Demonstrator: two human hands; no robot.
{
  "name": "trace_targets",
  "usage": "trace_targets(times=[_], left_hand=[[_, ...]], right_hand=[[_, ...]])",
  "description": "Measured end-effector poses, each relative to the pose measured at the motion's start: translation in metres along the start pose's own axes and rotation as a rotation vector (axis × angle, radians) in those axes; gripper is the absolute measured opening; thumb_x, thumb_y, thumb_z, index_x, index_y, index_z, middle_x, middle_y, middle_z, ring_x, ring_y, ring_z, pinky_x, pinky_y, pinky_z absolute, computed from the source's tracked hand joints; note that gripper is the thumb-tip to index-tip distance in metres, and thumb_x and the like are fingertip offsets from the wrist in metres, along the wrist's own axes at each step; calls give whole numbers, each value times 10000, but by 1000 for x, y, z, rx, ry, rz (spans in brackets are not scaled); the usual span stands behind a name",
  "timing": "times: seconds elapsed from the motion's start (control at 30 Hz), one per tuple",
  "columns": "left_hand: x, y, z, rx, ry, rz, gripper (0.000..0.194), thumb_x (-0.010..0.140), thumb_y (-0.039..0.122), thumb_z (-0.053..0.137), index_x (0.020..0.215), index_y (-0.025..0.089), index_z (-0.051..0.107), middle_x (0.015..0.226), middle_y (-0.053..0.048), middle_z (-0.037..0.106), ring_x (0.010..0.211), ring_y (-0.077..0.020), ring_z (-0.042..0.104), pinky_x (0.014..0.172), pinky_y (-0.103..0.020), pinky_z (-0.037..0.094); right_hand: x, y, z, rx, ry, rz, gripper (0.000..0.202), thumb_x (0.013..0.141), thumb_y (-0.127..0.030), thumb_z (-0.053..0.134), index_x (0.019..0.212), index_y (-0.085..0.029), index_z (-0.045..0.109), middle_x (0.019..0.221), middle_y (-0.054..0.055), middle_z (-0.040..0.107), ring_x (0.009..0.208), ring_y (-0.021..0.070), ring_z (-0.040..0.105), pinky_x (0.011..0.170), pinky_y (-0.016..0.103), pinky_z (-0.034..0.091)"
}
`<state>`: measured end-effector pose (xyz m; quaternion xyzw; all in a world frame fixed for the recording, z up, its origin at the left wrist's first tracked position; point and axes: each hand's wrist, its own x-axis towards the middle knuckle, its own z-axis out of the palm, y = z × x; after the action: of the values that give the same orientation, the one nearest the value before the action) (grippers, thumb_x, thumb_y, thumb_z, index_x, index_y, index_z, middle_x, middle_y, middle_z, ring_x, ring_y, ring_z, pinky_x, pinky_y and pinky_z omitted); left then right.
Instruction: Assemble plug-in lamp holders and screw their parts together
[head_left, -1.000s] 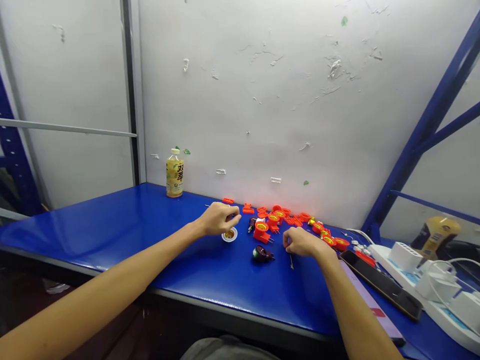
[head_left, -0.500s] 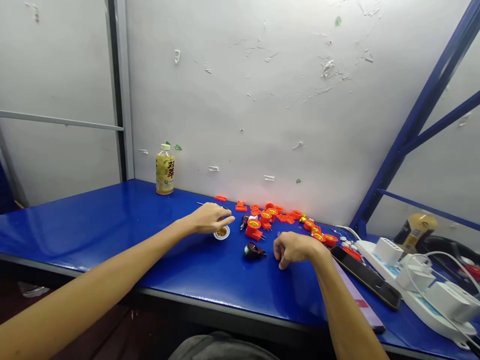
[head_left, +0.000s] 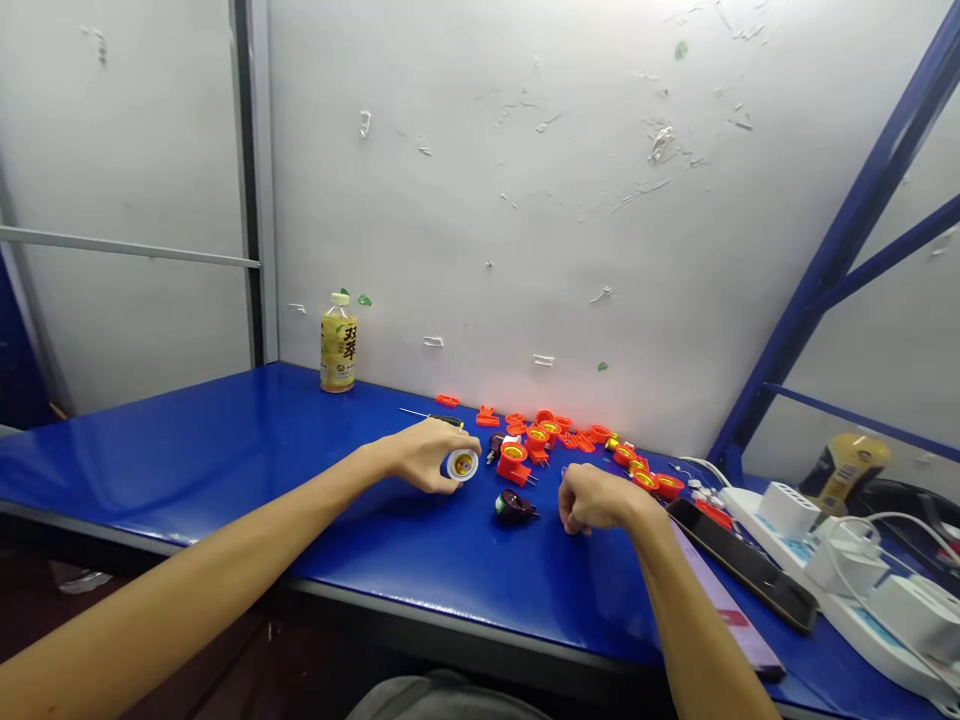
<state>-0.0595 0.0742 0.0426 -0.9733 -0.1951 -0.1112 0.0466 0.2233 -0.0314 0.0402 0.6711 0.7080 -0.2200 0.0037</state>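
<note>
My left hand (head_left: 430, 455) has its fingers round a white lamp socket (head_left: 462, 464) with a brass-coloured inside, whose opening faces me. To the right, my right hand (head_left: 589, 498) rests with curled fingers at the blue table; what its fingertips hold, if anything, is hidden. Between the hands lies a dark plug-like part (head_left: 514, 507) with prongs pointing right. Just behind it stands an orange socket (head_left: 513, 461) with metal prongs. A second dark plug (head_left: 495, 446) lies behind that one.
Several orange sockets and pieces (head_left: 581, 440) lie along the wall. A screwdriver (head_left: 442, 419) is behind my left hand, a yellow drink bottle (head_left: 338, 345) farther left. At right are a black phone (head_left: 739, 562), a purple phone-like slab (head_left: 724, 600) and a white power strip (head_left: 862, 620).
My left hand has closed round the white socket and tilted it, so its opening faces me more. My right hand's fingers are curled in a little more. The view has shifted slightly.
</note>
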Motion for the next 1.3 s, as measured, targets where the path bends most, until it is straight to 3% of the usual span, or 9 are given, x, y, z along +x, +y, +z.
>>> trace_targets(times=[0.13,0.43,0.53,0.77,0.9,1.07,1.17,1.23,1.3], left_hand=[[0,6,0,62,121,40,351,670,246,668,1019,229,634,916,-21,688,776,-194,645,650,-250,421],[-1,14,4,84,197,84,376,670,245,683,1039,218,622,926,-28,710,745,-193,659,641,-260,435],[0,14,9,73,270,110,321,700,248,677,1010,190,619,873,-33,718,713,-184,661,636,-258,445],[3,17,19,1,382,173,223,787,336,666,936,177,620,780,-22,699,622,-145,617,586,-253,415],[3,23,19,-37,462,189,287,822,443,677,887,171,614,698,-6,665,556,-124,572,549,-257,389],[3,31,15,-57,617,151,427,783,580,710,739,185,555,564,23,580,482,-120,517,496,-276,341],[10,38,14,-54,698,75,427,782,560,710,690,197,504,516,38,545,446,-113,488,469,-271,317],[17,44,12,-29,744,36,372,781,498,695,679,203,493,503,42,540,433,-115,484,461,-271,305],[25,52,9,8,789,19,297,774,452,666,709,203,520,504,37,553,430,-123,498,456,-274,295]], right_hand=[[0,-2,0,-2,28,-27,155,637,-37,581,607,-162,667,555,-7,623,544,117,591,513,191,420],[3,-11,4,-12,125,-156,172,682,-38,541,689,-151,669,656,21,683,585,124,617,521,192,418],[6,-11,4,-29,146,-197,182,705,-47,548,720,-152,695,696,21,701,612,132,626,548,206,420],[10,-11,4,-68,167,-262,162,756,-105,630,811,-177,765,791,22,741,735,161,648,659,243,437],[8,-13,4,-72,177,-268,154,771,-121,628,818,-180,762,782,19,734,718,153,629,638,237,419],[1,-26,-4,-50,356,-304,179,877,-216,552,820,-168,714,737,24,686,670,146,577,600,245,384],[-7,-41,-13,189,507,-458,310,981,-356,447,935,-178,697,788,25,685,671,142,583,619,248,433],[-14,-51,-18,317,548,-567,324,973,-431,487,1105,-200,673,934,28,707,753,148,612,671,251,471],[-21,-58,-22,320,554,-629,394,878,-452,647,1198,-222,646,1018,24,708,812,154,620,695,250,483]])
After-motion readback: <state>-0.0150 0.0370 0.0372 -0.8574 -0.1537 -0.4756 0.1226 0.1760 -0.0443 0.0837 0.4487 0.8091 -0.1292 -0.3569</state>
